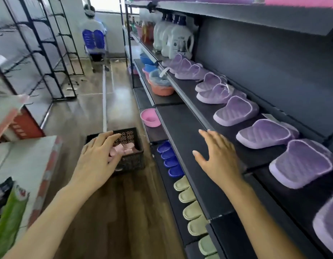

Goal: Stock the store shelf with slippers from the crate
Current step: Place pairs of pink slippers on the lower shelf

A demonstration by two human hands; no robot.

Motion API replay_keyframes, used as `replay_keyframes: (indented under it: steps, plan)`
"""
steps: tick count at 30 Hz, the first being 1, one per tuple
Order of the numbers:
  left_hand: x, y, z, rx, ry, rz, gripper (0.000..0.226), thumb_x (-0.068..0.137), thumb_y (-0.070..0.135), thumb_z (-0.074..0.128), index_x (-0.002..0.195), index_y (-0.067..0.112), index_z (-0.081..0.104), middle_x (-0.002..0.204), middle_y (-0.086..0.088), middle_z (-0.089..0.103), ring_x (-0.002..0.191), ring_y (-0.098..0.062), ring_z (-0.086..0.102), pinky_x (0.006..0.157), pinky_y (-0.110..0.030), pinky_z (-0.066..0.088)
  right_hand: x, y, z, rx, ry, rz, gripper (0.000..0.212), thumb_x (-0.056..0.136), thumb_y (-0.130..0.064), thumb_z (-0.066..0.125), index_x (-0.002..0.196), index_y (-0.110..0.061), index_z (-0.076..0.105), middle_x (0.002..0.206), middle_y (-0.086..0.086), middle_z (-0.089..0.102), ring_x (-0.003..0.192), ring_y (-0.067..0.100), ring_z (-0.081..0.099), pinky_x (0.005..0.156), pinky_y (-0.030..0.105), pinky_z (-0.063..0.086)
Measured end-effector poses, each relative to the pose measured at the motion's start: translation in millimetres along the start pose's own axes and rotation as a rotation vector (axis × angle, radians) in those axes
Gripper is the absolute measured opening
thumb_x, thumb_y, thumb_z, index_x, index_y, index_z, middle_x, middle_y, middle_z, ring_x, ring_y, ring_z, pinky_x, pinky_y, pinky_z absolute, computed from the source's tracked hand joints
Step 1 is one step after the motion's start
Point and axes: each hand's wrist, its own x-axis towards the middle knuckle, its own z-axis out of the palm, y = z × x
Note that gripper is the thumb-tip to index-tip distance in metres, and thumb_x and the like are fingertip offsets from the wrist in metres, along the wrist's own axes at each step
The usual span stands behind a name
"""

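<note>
At the lower left of the frame, a green package (8, 212) is leaning beside a pale cardboard box (31, 161). Just right of them, the left hand (98, 156) is reaching over the black crate (132, 161). Its fingers (107, 138) are loosely spread and only slightly bent, gripping nothing; whether they are touching the crate's rim cannot be told. The crate is sitting on the wooden floor (115, 202) at lower centre, and pink slippers (127, 147) are lying inside it, partly hidden by the hand. Above the crate in the frame, a pink basin (150, 117) is sitting at the end of a low shelf level. Further right, blue slippers (169, 157) and pale green slippers (191, 210) are lining the lowest level. The right hand (220, 157) is hovering flat over the dark shelf (180, 124), fingers (206, 136) straight and fanned apart, holding nothing. At the right, purple slippers (264, 133) are standing in a row on the board above, running towards white detergent bottles (178, 40) at upper centre.
</note>
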Motion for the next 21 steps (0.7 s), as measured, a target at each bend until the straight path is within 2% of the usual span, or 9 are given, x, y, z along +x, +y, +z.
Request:
replay_keyframes:
  steps: [10, 21]
  plan:
    - [51.6, -87.7, 13.4, 0.051, 0.007, -0.241, 0.044, 0.087, 0.023, 0.06, 0.129, 0.014, 0.051, 0.134, -0.008, 0.048, 0.12, -0.033, 0.048, 0.099, -0.047, 0.038, 119.5, -50.6, 91.5, 0.096, -0.164, -0.157, 0.06, 0.086, -0.033, 0.061, 0.139, -0.015, 0.04, 0.142, 0.013, 0.042, 0.133, 0.03, 0.037, 0.108, 0.041, 0.029]
    - [186.9, -234.2, 33.2, 0.073, -0.018, -0.305, 0.046, 0.088, 0.027, 0.058, 0.131, 0.02, 0.047, 0.137, -0.003, 0.045, 0.124, -0.028, 0.044, 0.102, -0.042, 0.033, 275.6, -136.1, 208.1, 0.077, -0.267, -0.185, 0.064, 0.087, -0.034, 0.059, 0.142, -0.017, 0.034, 0.146, 0.012, 0.035, 0.136, 0.028, 0.032, 0.11, 0.04, 0.026]
